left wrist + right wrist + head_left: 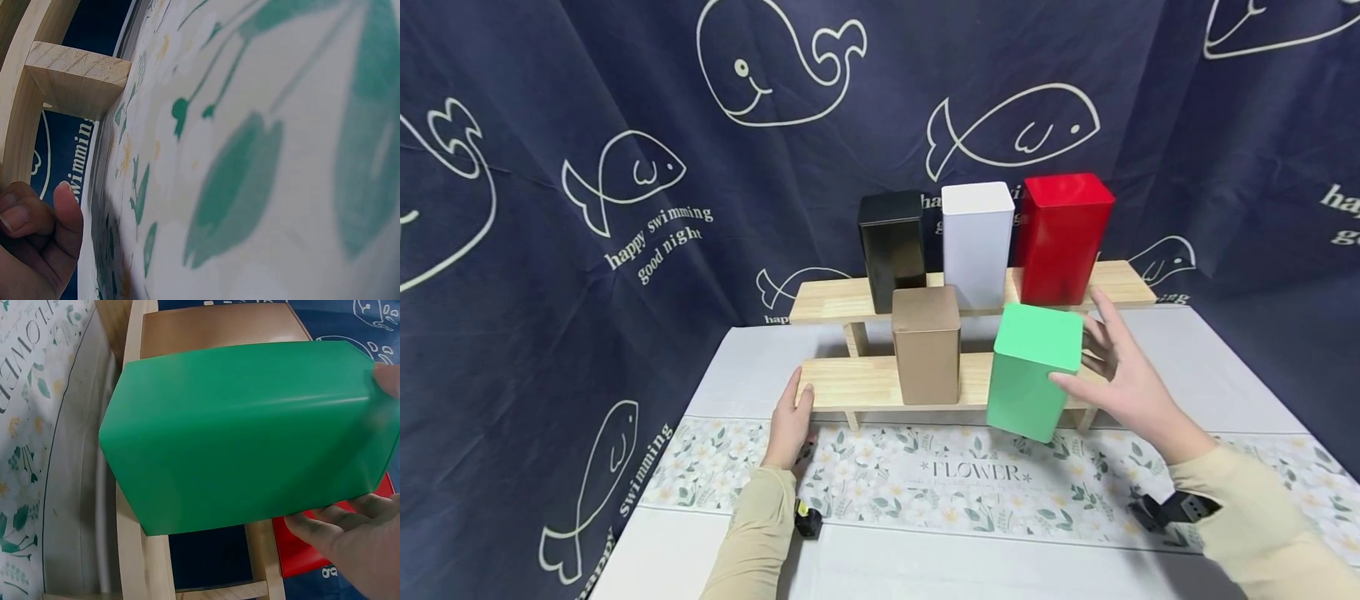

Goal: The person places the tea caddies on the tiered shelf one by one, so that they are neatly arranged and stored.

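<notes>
My right hand (1131, 379) grips a green box (1030, 375) near its top, thumb on the front side and fingers round the right side. The box is tilted, held in front of the right part of the lower shelf (850, 383). In the right wrist view the green box (244, 437) fills the middle, with fingers (319, 531) under its edge. My left hand (790, 421) is at the left end of the lower shelf, thumb on top. The left wrist view catches part of that hand (37, 244) beside the wooden frame. Left of the green box, a brown box (927, 350) stands upright on the lower shelf.
On the upper shelf (831, 300) stand a black box (892, 250), a white box (976, 246) and a red box (1063, 242). A floral runner (887, 483) crosses the white table (925, 558). Behind hangs a dark blue curtain (820, 183) with fish drawings.
</notes>
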{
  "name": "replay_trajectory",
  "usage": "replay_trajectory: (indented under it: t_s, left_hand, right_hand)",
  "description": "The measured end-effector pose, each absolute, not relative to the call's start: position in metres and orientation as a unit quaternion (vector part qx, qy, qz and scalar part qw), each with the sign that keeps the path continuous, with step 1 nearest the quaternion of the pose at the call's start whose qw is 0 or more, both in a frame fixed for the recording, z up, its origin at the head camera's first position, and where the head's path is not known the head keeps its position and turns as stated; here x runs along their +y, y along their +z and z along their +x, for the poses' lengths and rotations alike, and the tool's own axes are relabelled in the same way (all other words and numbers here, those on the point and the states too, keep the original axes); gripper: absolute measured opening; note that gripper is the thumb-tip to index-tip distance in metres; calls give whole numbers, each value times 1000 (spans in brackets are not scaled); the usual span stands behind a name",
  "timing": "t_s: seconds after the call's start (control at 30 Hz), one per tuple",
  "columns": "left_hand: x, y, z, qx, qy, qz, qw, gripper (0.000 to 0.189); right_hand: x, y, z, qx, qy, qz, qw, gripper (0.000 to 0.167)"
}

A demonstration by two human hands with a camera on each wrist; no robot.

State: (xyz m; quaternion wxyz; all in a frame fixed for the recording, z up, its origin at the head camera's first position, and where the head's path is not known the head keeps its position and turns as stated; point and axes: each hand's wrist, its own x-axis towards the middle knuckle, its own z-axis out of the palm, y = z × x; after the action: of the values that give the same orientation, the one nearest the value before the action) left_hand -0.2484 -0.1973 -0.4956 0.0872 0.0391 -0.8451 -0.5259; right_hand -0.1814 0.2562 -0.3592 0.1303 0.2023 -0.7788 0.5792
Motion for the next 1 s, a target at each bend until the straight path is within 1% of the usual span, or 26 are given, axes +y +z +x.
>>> replay_trajectory:
  t_s: [0.17, 0.47, 0.8, 1.0]
  left_hand:
    - [-197, -496, -249, -841, -533, 40, 86, 58]
    - [-196, -495, -249, -841, -532, 42, 89, 55]
    - [-197, -496, -250, -837, -538, 40, 90, 56]
    - [-197, -495, -251, -841, -532, 42, 90, 56]
  right_hand:
    - [254, -360, -184, -770, 593, 204, 122, 103]
    - [249, -367, -187, -763, 604, 193, 121, 102]
    - [241, -387, -193, -779, 585, 167, 150, 111]
    - [236, -394, -195, -780, 587, 155, 151, 112]
